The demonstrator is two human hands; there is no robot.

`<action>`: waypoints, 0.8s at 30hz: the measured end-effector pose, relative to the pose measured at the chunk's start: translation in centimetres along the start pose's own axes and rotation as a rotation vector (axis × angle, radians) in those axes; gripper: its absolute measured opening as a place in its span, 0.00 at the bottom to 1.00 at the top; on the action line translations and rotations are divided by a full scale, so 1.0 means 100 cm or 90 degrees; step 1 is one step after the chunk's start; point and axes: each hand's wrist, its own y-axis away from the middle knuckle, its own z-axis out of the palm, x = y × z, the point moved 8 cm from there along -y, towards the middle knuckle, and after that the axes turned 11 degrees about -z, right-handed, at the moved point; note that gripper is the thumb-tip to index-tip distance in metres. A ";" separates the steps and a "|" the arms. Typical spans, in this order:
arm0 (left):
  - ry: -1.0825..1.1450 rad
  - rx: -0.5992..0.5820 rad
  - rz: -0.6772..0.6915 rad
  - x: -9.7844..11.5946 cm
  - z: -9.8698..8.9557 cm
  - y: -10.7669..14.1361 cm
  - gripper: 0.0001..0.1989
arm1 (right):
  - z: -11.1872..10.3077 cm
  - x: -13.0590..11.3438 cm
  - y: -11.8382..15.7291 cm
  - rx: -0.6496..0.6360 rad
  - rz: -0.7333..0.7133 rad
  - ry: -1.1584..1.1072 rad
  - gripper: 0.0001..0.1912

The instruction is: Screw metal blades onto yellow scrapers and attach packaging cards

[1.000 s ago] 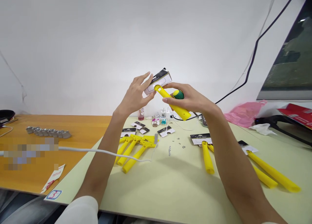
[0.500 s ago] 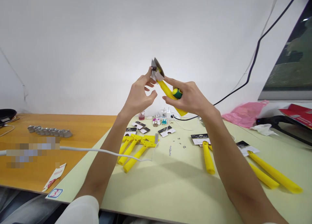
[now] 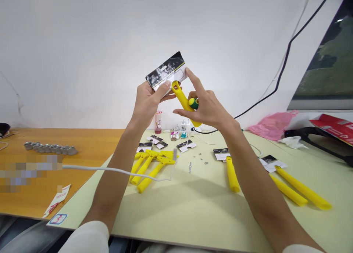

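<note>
Raised above the table, a black-and-white card (image 3: 167,70) is fitted round the head end of a yellow-handled tool (image 3: 181,97). My left hand (image 3: 147,102) pinches the card's lower left part, thumb in front. My right hand (image 3: 206,106) is wrapped round a green and yellow screwdriver handle (image 3: 193,103), its index finger touching the card's right edge. The yellow handle passes beside my right thumb. Whatever the card covers at the tool's head is hidden.
Several yellow tools (image 3: 149,174) lie at the left of the pale table (image 3: 176,216), with carded ones (image 3: 233,176) at the right. Small nuts (image 3: 190,167) lie in the middle. Behind stand a pink cup (image 3: 158,122) and a power strip; a white cable crosses at left.
The card has turned from edge-on to show its printed face. My left hand has closed on it with the thumb in front, and my right index finger has lifted to its right edge.
</note>
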 end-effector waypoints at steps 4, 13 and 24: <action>0.019 -0.061 -0.032 -0.010 0.007 -0.002 0.30 | -0.020 0.012 0.006 0.061 0.049 -0.058 0.58; -0.011 -0.327 -0.209 -0.055 0.067 0.011 0.27 | -0.034 0.051 0.030 -0.119 0.147 -0.108 0.27; -0.249 -0.350 -0.201 -0.083 0.022 -0.002 0.25 | 0.046 0.167 0.136 -0.511 0.341 -0.192 0.30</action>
